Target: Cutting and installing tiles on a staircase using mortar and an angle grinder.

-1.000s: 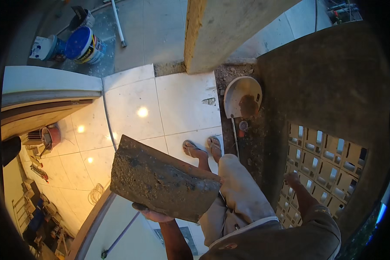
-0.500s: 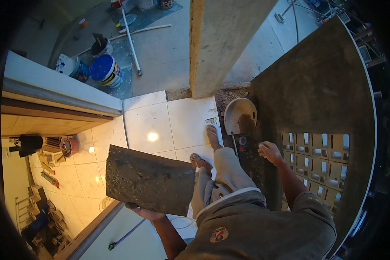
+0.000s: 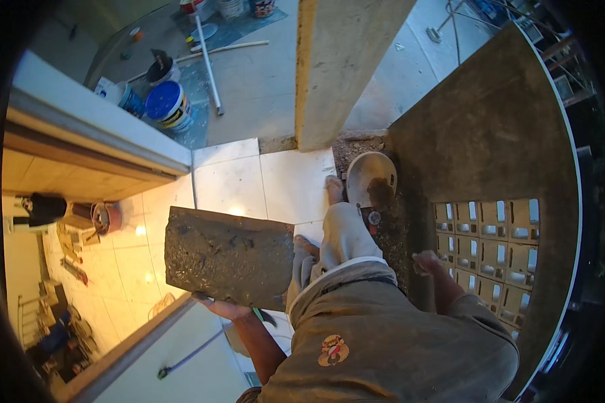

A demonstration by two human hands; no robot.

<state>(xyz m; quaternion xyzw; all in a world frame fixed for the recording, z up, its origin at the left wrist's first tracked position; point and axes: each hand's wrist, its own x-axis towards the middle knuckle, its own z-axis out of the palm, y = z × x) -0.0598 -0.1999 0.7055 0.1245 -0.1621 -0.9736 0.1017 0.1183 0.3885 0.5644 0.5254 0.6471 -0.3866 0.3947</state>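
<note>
My left hand [image 3: 225,310] is closed on the lower edge of a rectangular board [image 3: 225,255] loaded with wet grey mortar, held level beside my legs. My right hand [image 3: 425,263] hangs at my right side, fingers curled with nothing visible in them, in front of a panel of pierced blocks [image 3: 494,248] in the dark plastered wall [image 3: 480,121]. My forward foot [image 3: 334,188] is beside a pale D-shaped object [image 3: 370,174] with a dark patch on it.
A concrete column [image 3: 336,67] rises ahead from a strip of rubble. Paint buckets [image 3: 168,101] and long pipes [image 3: 208,67] lie beyond a white doorway edge [image 3: 101,124]. At left, tools and a red bucket [image 3: 104,216] stand on the lit tiles [image 3: 128,269] below a ledge [image 3: 124,349].
The board has shifted left and turned more level. My foot has stepped forward toward the D-shaped object. My right hand rose forward, then dropped back beside the block panel.
</note>
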